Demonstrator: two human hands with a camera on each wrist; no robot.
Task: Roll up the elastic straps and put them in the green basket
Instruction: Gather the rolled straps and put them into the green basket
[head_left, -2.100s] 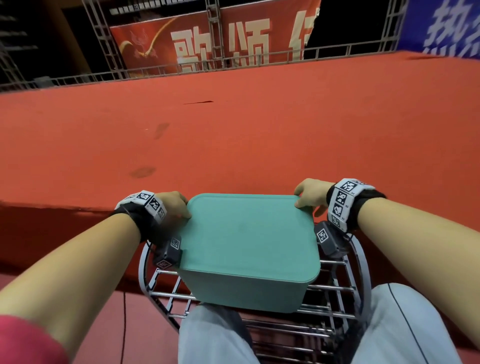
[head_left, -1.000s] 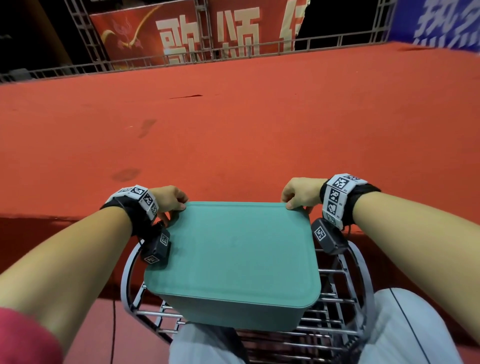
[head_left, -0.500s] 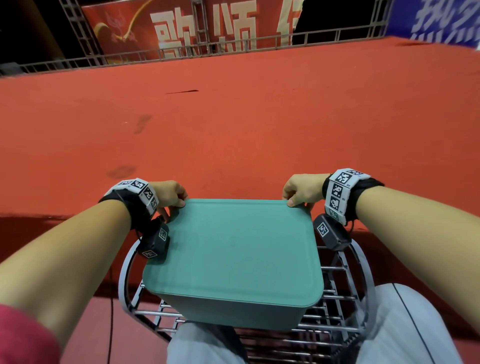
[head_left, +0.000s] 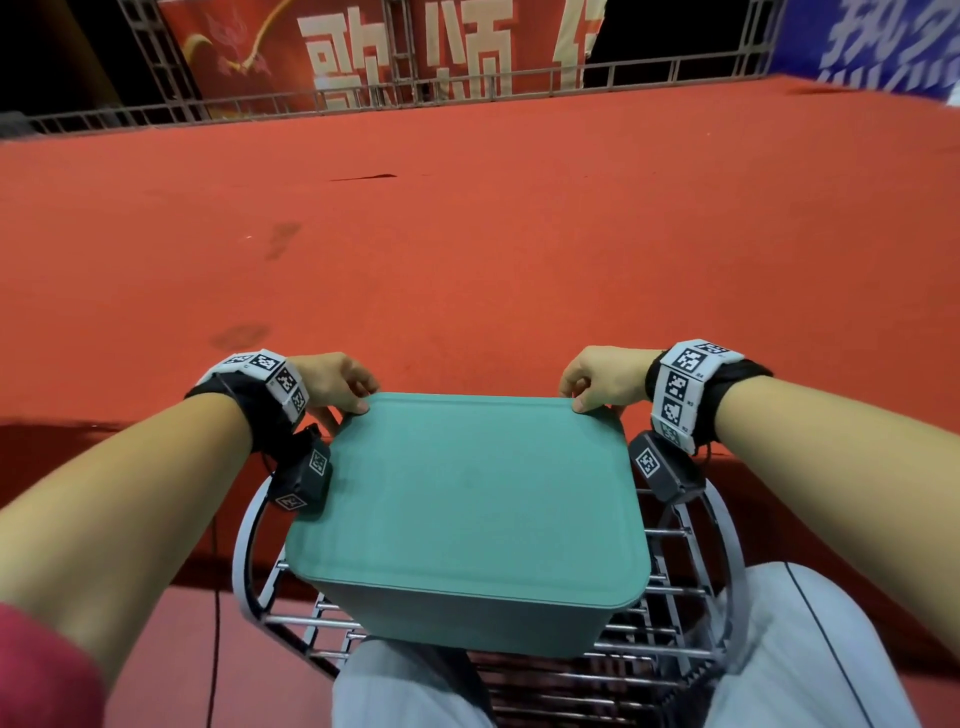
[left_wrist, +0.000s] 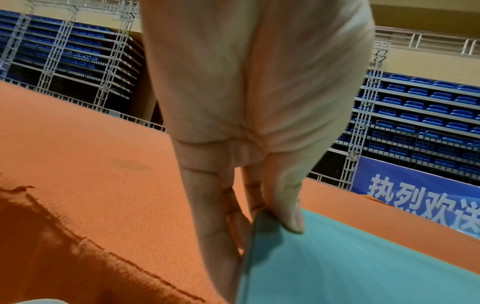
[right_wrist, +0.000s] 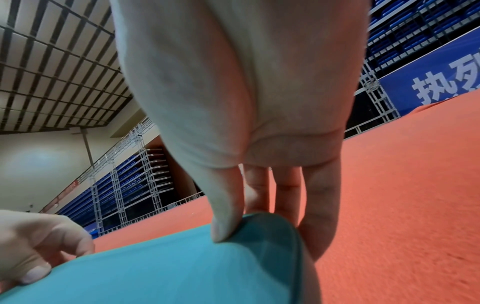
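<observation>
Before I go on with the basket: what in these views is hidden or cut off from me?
- Inside of the green basket: hidden in all three views by its lid.
- Elastic straps: not seen in any view.
- Left hand fingers under the lid's edge: head view hides them; the left wrist view shows them partly.
- Right hand fingertips: covered by the lid's corner in the right wrist view.
- Wire stool: lower part cut off by the bottom edge.
</observation>
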